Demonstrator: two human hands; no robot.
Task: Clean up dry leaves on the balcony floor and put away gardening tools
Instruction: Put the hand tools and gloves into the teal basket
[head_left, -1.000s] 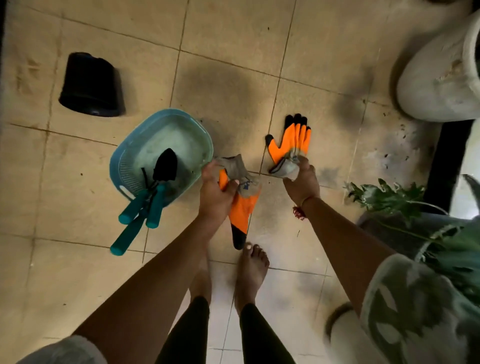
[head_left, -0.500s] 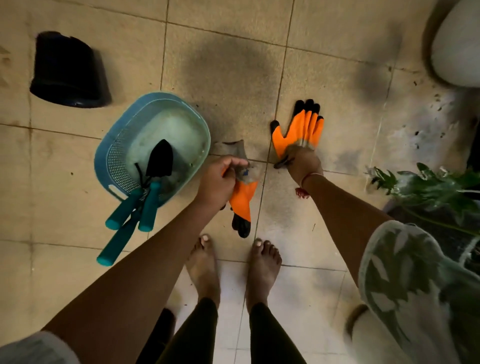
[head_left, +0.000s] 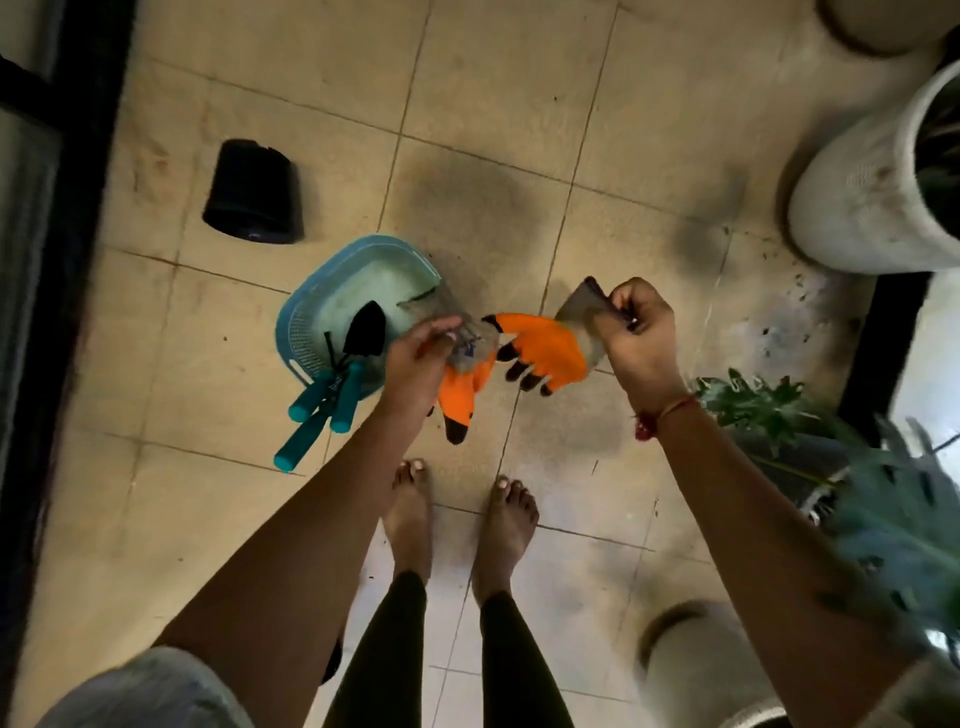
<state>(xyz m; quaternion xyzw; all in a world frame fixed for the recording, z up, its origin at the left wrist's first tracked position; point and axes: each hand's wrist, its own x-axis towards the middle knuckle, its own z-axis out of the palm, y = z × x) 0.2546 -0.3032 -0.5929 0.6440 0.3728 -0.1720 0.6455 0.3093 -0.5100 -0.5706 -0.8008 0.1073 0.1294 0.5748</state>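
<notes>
Beige tiled balcony floor (head_left: 249, 519), dim. Left hand (head_left: 415, 358) fingers pinch one orange-and-grey work glove (head_left: 462, 395) by its cuff. Right hand (head_left: 636, 332) pinches its twin (head_left: 545, 348), both at frame centre. Pale blue plastic basket (head_left: 304, 338) sits just left (teal-handled garden tools (head_left: 343, 400) overhang its rim). Risk: a careless toss could tip the basket and spill the tools.

A black plastic pot (head_left: 253, 192) lies on its side, well apart from a large white cylindrical planter (head_left: 862, 197) and a green leafy plant (head_left: 893, 504) at right.
</notes>
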